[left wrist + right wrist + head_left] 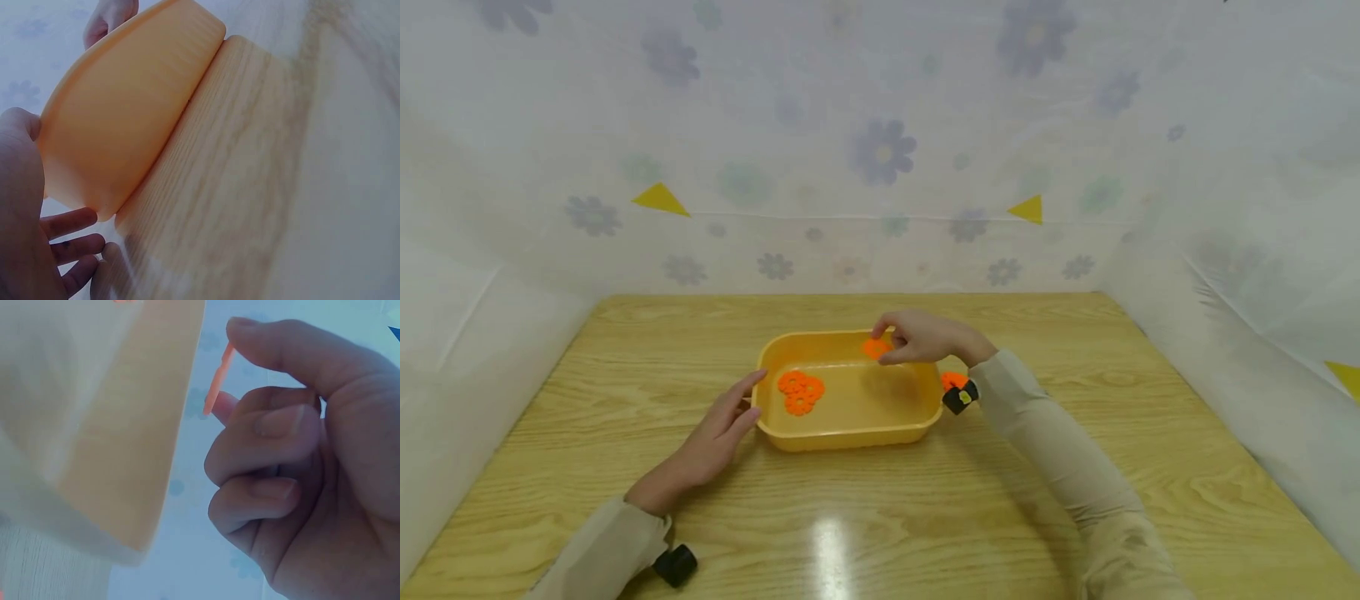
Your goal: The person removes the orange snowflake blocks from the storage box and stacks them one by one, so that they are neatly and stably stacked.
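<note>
A yellow plastic basin (850, 435) stands on the table. My left hand (718, 433) holds its left end, with a fingertip and the thumb at the rim; in the left wrist view the other fingers (70, 223) spread beside the outer wall. Over the basin's far right part, my right hand (919, 335) pinches an orange flower-shaped disc (875, 348) between thumb and index finger. The right wrist view shows this disc edge-on (218, 381), the remaining fingers curled toward the palm. Three similar orange flower discs (800, 405) lie together on the basin floor at the left.
Just right of the basin, more orange flower pieces (953, 380) show on the table, partly hidden by the right wrist's black camera (957, 400). White flower-printed sheets (883, 154) enclose the wood-grain table (880, 517) at the back and sides.
</note>
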A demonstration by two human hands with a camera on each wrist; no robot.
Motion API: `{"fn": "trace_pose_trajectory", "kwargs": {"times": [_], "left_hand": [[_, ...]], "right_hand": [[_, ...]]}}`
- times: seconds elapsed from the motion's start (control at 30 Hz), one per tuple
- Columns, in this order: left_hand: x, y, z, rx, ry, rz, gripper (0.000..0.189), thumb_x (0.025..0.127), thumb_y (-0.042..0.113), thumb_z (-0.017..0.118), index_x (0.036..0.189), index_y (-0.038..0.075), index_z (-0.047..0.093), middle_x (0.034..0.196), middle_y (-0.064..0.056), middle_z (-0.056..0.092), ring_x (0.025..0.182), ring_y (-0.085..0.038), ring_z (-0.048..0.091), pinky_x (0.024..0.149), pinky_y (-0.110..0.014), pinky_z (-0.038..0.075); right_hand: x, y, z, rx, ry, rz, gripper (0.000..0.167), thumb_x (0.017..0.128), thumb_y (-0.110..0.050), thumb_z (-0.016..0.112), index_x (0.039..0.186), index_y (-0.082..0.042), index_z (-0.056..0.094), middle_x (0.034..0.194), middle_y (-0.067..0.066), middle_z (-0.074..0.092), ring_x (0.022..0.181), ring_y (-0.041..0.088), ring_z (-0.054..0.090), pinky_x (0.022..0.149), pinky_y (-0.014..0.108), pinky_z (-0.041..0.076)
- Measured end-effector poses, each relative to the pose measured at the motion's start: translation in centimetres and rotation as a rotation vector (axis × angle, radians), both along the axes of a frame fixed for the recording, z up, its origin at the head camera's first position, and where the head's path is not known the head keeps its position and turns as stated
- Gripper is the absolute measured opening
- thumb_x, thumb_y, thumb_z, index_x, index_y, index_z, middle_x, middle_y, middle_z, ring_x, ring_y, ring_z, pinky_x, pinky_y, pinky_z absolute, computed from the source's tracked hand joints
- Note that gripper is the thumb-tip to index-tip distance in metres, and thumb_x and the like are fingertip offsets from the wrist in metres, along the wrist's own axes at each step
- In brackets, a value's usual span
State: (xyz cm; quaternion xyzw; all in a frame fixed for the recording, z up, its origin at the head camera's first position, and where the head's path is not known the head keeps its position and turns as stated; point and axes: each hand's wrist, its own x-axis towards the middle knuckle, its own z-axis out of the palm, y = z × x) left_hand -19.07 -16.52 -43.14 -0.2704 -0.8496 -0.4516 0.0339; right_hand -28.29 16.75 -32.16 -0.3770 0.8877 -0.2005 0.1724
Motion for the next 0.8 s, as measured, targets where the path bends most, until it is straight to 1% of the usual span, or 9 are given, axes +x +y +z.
{"fn": "trace_pose_trajectory", "kwargs": {"times": [0.17, 0.3, 0.43, 0.6, 0.8], "left_hand": [[0.1, 0.1, 0.2, 0.025, 0.013, -0.017, 0.048, 0.103, 0.010, 0.042, 0.148, 0.001, 0.030, 0.139, -0.024, 0.043, 0.104, -0.024, 0.052, 0.083, -0.027, 0.047], [0.0, 0.1, 0.2, 0.025, 0.010, -0.016, 0.048, 0.103, 0.011, 0.042, 0.149, 0.001, 0.030, 0.138, -0.023, 0.044, 0.101, -0.019, 0.050, 0.081, -0.026, 0.046], [-0.1, 0.1, 0.0, 0.018, 0.014, -0.017, 0.048, 0.103, 0.011, 0.041, 0.148, 0.000, 0.030, 0.138, -0.023, 0.043, 0.101, -0.015, 0.050, 0.082, -0.025, 0.046], [-0.1, -0.1, -0.2, 0.013, 0.013, -0.011, 0.048, 0.104, 0.011, 0.041, 0.149, 0.001, 0.030, 0.138, -0.023, 0.042, 0.100, -0.013, 0.048, 0.082, -0.025, 0.045], [-0.1, -0.1, -0.1, 0.014, 0.004, -0.018, 0.048, 0.104, 0.012, 0.041, 0.149, 0.001, 0.030, 0.136, -0.024, 0.043, 0.099, -0.012, 0.047, 0.081, -0.025, 0.045]], "right_hand": [[0.1, 1.0, 0.0, -0.009, -0.001, -0.011, 0.041, 0.094, -0.020, 0.063, 0.127, 0.002, 0.051, 0.054, -0.006, 0.036, 0.048, 0.009, 0.028, 0.057, 0.024, 0.034], [0.3, 1.9, -0.1, -0.025, -0.014, -0.037, 0.042, 0.095, -0.021, 0.062, 0.128, 0.002, 0.051, 0.054, -0.006, 0.033, 0.048, 0.009, 0.026, 0.056, 0.024, 0.033], [0.6, 2.9, -0.3, -0.031, -0.029, -0.067, 0.043, 0.096, -0.022, 0.061, 0.128, 0.003, 0.050, 0.052, -0.005, 0.034, 0.045, 0.008, 0.027, 0.055, 0.024, 0.034], [0.8, 3.7, -0.5, -0.030, -0.040, -0.083, 0.043, 0.096, -0.022, 0.060, 0.129, 0.003, 0.049, 0.052, -0.005, 0.037, 0.043, 0.007, 0.029, 0.052, 0.024, 0.035], [1.1, 4.5, -0.8, -0.031, -0.038, -0.109, 0.042, 0.096, -0.022, 0.060, 0.128, 0.003, 0.049, 0.053, -0.005, 0.040, 0.044, 0.007, 0.031, 0.053, 0.025, 0.036]]}}
